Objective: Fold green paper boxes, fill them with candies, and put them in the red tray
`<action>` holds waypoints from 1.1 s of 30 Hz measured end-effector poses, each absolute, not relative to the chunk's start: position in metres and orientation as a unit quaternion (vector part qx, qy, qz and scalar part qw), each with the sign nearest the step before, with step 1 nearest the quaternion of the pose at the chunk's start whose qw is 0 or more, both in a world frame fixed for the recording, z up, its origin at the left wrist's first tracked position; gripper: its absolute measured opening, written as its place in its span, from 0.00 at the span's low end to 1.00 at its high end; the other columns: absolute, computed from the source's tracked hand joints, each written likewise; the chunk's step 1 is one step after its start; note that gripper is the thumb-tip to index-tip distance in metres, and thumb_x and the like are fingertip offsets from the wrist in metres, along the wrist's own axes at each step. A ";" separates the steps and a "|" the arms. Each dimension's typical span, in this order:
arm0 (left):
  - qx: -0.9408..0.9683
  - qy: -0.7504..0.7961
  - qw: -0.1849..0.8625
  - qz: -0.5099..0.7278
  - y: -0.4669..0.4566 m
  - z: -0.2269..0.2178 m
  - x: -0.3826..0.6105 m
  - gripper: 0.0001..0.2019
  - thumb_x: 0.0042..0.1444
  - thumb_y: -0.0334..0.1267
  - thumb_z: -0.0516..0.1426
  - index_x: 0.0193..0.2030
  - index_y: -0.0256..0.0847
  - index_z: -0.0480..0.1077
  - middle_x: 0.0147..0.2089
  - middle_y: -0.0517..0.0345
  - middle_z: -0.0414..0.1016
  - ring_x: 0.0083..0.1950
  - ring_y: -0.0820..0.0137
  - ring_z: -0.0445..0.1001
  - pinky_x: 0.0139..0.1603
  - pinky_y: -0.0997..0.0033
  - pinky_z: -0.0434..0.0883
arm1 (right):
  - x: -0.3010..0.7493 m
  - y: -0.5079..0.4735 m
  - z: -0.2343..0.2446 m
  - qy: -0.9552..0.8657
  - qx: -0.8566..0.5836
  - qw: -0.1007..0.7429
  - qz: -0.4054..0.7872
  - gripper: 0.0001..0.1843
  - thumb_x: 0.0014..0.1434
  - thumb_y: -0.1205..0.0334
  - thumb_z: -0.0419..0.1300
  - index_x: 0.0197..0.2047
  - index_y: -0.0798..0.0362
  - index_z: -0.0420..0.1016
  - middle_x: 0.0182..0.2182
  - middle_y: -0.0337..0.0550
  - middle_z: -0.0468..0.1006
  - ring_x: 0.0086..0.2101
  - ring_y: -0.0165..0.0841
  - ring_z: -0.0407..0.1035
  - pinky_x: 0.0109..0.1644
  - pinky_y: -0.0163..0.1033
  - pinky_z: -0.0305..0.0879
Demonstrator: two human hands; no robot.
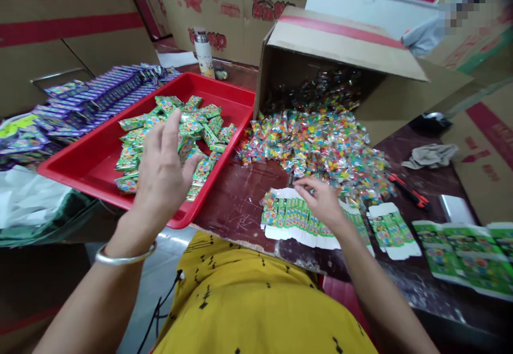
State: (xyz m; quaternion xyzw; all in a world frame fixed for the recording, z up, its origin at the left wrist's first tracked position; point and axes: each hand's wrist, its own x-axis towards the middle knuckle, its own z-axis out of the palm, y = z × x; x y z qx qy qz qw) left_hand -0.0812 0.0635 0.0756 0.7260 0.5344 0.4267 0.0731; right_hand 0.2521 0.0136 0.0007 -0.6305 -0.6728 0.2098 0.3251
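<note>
My left hand (162, 169) hovers open, fingers spread, over the near edge of a red tray (86, 159) that holds a pile of small green boxes (180, 129). It holds nothing. My right hand (323, 199) rests on a fanned row of flat, unfolded green cartons (292, 217) on the dark table. Its fingertips are pinched together at the near edge of a heap of small colourful sweet packets (320, 145); what they pinch is too small to name.
A large cardboard box (340, 44) lies on its side, spilling the packets. Purple packs (100, 94) are stacked at left. More flat green cartons (460, 252), an orange cutter (409, 191), a grey rag (430, 155) and a bottle (204, 52) lie around. Cardboard boxes line the back.
</note>
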 end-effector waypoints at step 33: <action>0.457 0.273 0.796 0.289 0.007 -0.005 -0.005 0.16 0.56 0.49 0.63 0.40 0.37 0.71 0.37 0.56 0.74 0.37 0.70 0.74 0.42 0.69 0.70 | 0.206 0.012 0.030 -0.554 -0.477 0.416 0.541 0.15 0.54 0.52 0.68 0.33 0.51 0.67 0.32 0.38 0.75 0.26 0.29 0.68 0.27 0.34 0.67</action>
